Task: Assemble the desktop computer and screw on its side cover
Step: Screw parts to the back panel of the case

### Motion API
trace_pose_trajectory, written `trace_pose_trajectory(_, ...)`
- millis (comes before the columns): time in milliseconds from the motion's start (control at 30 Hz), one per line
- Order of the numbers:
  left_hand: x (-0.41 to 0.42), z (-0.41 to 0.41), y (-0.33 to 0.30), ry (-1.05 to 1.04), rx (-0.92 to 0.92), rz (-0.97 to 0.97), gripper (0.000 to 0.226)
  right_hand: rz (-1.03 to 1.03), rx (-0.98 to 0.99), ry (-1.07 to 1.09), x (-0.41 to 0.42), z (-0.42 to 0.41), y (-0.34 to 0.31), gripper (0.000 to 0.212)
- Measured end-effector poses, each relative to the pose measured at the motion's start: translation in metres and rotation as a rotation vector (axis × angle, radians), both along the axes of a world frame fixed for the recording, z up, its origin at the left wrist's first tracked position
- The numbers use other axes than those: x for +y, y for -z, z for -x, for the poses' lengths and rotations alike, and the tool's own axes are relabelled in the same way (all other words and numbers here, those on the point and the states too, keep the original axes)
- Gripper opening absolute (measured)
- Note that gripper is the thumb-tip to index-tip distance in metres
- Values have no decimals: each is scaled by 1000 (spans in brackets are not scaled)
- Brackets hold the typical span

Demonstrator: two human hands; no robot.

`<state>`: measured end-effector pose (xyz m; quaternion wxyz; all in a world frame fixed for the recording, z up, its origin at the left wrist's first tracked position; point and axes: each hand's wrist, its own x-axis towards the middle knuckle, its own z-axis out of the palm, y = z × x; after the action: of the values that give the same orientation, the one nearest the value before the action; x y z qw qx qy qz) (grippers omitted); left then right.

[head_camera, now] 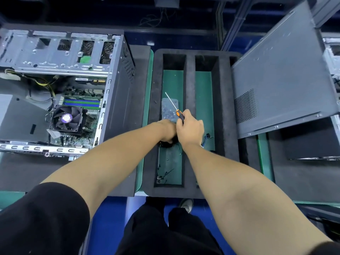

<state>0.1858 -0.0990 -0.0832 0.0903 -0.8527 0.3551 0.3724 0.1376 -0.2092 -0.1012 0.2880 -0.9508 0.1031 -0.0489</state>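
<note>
My right hand [190,129] grips the screwdriver [174,109] over the foam tray [189,74], my left hand [166,131] curls around something dark I cannot identify, the open computer [60,92] lies left, the side cover [281,76] right; I judge fetching screws comes next.

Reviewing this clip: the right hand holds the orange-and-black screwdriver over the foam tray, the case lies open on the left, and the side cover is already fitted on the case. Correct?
Not quite. The side cover is not fitted: the head view shows it apart, to the right of the foam tray, while the case lies open with its board exposed. The right hand does hold the screwdriver over the tray.
</note>
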Motion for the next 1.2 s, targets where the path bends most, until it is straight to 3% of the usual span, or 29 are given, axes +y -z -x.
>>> trace_pose_trajectory(233,3,30,-3,9,127,-53,26,-35,-2,19,1,0,-2,16)
trace_pose_trajectory(467,-6,59,14,126,-37,-212,38,-71,20,15,0,2,-4,12)
trace_pose_trajectory(600,-10,66,26,122,-127,-232,30,-68,24,7,-1,2,-4,14)
trace_pose_trajectory(867,-14,82,42,198,-123,-277,28,-57,35,-12,-3,2,-5,14)
trace_pose_trajectory(967,-15,79,34,8,49,-230,30,-65,37,-13,-4,1,-4,14)
trace_pose_trajectory(1067,-16,68,23,-306,212,-25,36,-77,20,-6,-4,1,-2,15)
trace_pose_trajectory(1200,-15,55,17,-677,411,162,21,-78,9,-9,-3,1,-1,17)
